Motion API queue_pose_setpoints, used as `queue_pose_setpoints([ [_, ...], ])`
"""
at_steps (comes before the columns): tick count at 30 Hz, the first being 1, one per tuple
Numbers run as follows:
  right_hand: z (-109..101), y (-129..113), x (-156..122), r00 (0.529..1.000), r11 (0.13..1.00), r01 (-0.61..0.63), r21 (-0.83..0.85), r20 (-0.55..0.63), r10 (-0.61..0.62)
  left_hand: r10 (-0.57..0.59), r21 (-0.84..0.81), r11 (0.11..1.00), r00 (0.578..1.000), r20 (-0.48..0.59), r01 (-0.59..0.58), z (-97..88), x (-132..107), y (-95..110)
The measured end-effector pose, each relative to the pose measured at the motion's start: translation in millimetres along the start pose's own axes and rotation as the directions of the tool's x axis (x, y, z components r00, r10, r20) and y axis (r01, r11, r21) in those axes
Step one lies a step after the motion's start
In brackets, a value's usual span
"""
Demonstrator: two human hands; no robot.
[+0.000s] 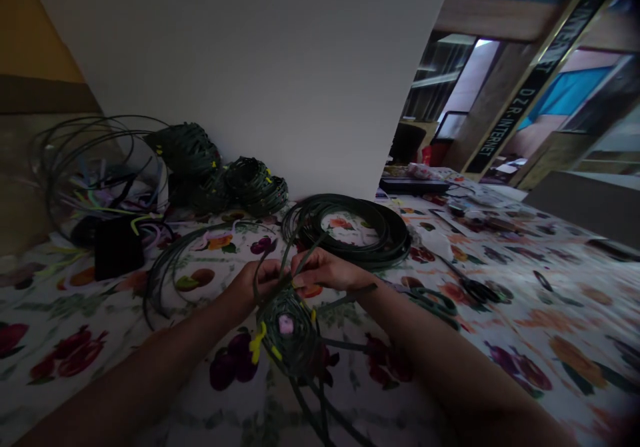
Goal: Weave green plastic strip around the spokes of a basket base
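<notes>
A small round piece of dark green strip weaving [295,340] lies in front of me, with loose strip ends sticking out around it. Yellow ties [258,342] sit on its edge, and a pale pink patch [286,324] shows at its centre. My left hand [265,277] is closed on a green strip at the far edge of the weaving. Right beside it, my right hand [325,269] pinches strips at the same edge, thumb and fingers together. Several strip ends rise between the two hands. The fingertips of my left hand are partly hidden.
A coil of dark green strip [395,234] lies just beyond my hands. Finished-looking woven baskets [250,180] stand back left, near a tangle of coloured strips [110,194] and a black box [119,248]. Scissors [480,290] lie to the right on the fruit-patterned tablecloth [200,414].
</notes>
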State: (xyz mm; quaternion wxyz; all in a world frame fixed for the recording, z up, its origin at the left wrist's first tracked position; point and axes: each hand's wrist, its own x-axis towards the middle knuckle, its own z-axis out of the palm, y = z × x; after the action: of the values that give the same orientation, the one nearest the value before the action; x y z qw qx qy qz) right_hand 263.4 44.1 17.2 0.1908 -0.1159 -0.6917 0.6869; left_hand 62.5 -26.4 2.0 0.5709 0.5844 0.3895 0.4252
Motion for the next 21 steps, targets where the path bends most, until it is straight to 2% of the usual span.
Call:
queue_pose_setpoints([
  [4, 0, -8, -4, 0.997, 0.994, -0.054, -0.094, 0.044, 0.058, -0.088, -0.122, 0.988, 0.996, 0.031, 0.091, 3.6, -3, 8],
  [8, 5, -18, -6, 0.988, 0.973, -0.109, -0.202, 0.090, 0.129, -0.225, -0.153, 0.960, 0.970, 0.086, 0.236, 4.7, -5, 16],
  [12, 10, -23, -7, 0.977, 0.954, -0.095, -0.283, 0.156, 0.143, -0.324, -0.157, 0.926, 0.935, 0.144, 0.344, -1.8, -3, 4],
  [15, 7, -23, -5, 0.968, 0.910, -0.064, -0.409, 0.196, 0.157, -0.370, -0.183, 0.897, 0.911, 0.183, 0.402, -5.0, 0, -10],
  [16, 5, -22, -5, 0.966, 0.915, -0.066, -0.399, 0.205, 0.159, -0.379, -0.194, 0.890, 0.905, 0.191, 0.413, -5.5, 2, -13],
  [18, 1, -22, -5, 0.971, 0.914, -0.072, -0.399, 0.183, 0.156, -0.385, -0.214, 0.883, 0.905, 0.178, 0.418, -6.7, 4, -16],
  [21, -3, -25, -6, 0.981, 0.893, -0.054, -0.448, 0.142, 0.131, -0.352, -0.240, 0.903, 0.934, 0.067, 0.358, -11.9, 7, -10],
])
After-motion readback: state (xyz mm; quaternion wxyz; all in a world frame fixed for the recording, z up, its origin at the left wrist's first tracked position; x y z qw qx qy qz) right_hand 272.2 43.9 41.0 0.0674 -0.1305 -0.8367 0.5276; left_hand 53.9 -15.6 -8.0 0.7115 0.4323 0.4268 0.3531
